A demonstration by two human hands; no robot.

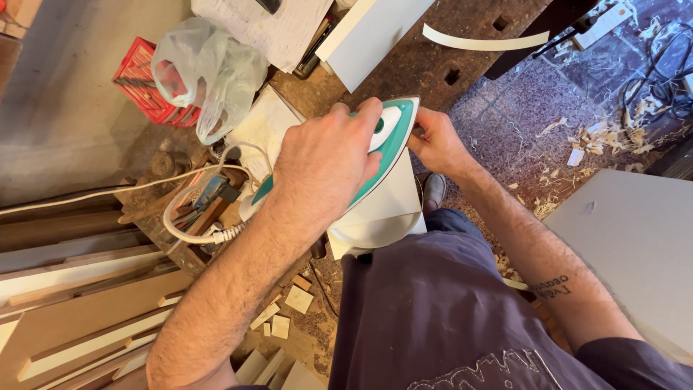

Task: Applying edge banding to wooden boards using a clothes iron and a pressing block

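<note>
Firmly, left hand gripping iron, panel edge

1. Plastic bag: translucent pale green-white, crumpled and knotted, at about ten o'clock on the bench, lying partly over the crate.
2. Crate: red plastic box with a lattice wall, just left of the bag, tilted.
3. Sheet of paper: white, printed with dark text, at about eleven o'clock by the top edge.
No signs or screens show.
</note>
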